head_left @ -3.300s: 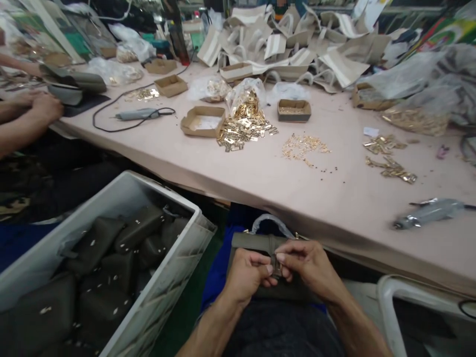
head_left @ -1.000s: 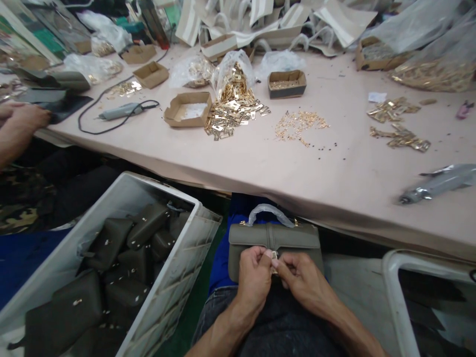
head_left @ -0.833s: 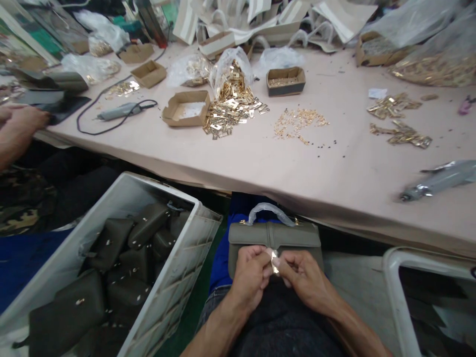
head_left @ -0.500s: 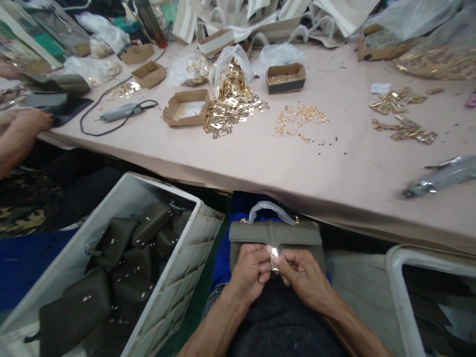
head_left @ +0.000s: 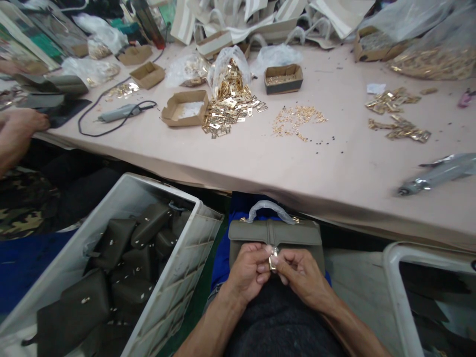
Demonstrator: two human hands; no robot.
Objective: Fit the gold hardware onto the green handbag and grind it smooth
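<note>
An olive-green handbag (head_left: 297,234) lies on my lap below the table edge, its handle (head_left: 268,210) wrapped in clear plastic. My left hand (head_left: 248,270) and my right hand (head_left: 300,273) meet at the front of the bag. Their fingertips pinch a small gold metal clasp (head_left: 273,259) at the end of the bag's centre strap. The lower part of the bag is hidden under my hands.
A white crate (head_left: 178,292) at lower left holds several olive bags. Another white crate rim (head_left: 394,277) sits at lower right. The pink table (head_left: 238,158) carries gold fittings (head_left: 230,106), cardboard trays, and two grey power tools (head_left: 439,173). Another person's hand (head_left: 20,126) rests at the far left.
The bag now lies flatter and further out on my lap, with more of its flap showing. My fingers stay pinched on the gold clasp, shifting only slightly.
</note>
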